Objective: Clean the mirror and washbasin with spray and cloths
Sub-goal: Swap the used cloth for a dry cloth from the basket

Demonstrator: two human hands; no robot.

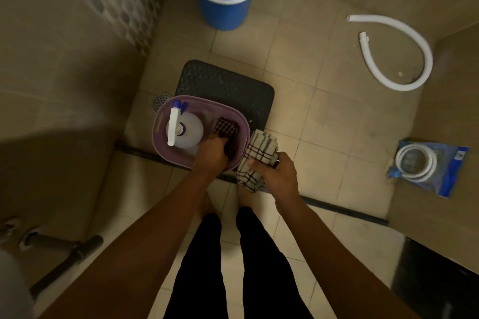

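Left hand (211,154) reaches into oval lilac plastic basket (162,122), fingers closed around dark checked cloth (225,125), likely fetching or stowing it. Right hand (276,171) just beside, clamped on folded cream checked cloth (259,155), kept ready. Translucent spray bottle with blue-white trigger (182,128) stands in basket just left of left hand, handy for grabbing.

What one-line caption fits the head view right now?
Left hand reaches the dark checked cloth in a purple basket beside the spray bottle; right hand grips a light checked cloth.
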